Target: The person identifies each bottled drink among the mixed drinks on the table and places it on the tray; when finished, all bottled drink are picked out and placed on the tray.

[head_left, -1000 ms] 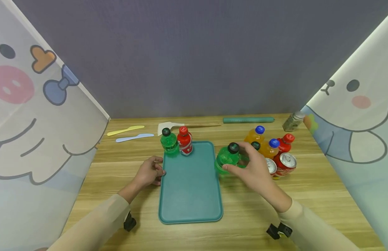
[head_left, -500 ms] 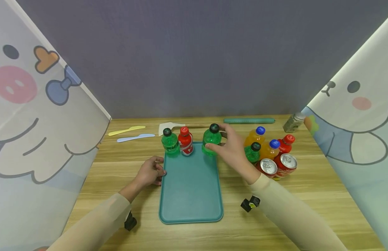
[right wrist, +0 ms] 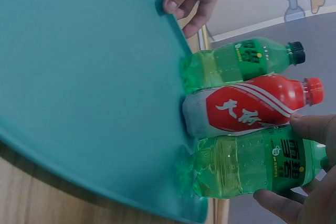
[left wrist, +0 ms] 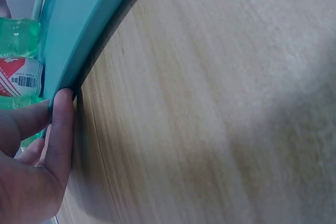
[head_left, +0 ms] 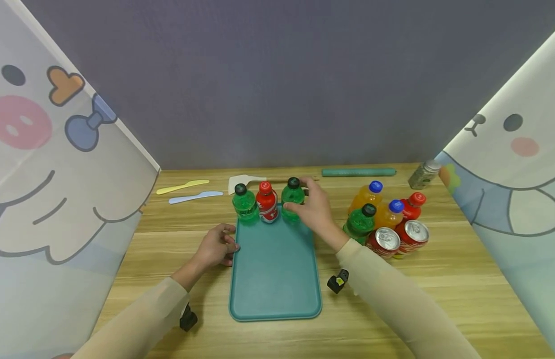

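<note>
My right hand [head_left: 315, 208] grips a green soda bottle [head_left: 292, 195] with a black cap, upright at the far right corner of the teal tray [head_left: 275, 274]. In the right wrist view this bottle [right wrist: 239, 163] stands close beside a red-labelled bottle [right wrist: 244, 103], with its base at the tray surface. Another green bottle [head_left: 244, 203] stands at the far left corner, left of the red bottle [head_left: 267, 202]. My left hand [head_left: 216, 245] pinches the tray's left rim; in the left wrist view its fingers [left wrist: 62, 124] lie against that edge.
To the right cluster a green bottle [head_left: 360, 225], orange-drink bottles [head_left: 388, 215], a red-capped bottle [head_left: 412, 207] and red cans [head_left: 385, 242]. Along the back lie a spatula [head_left: 241, 182], a green stick [head_left: 358, 172], a spice jar [head_left: 423, 174], and yellow [head_left: 182, 187] and blue knives [head_left: 194, 197].
My right hand has carried the green bottle leftward and away from me, from beside the tray to next to the red bottle. My left hand has stayed at the tray's rim.
</note>
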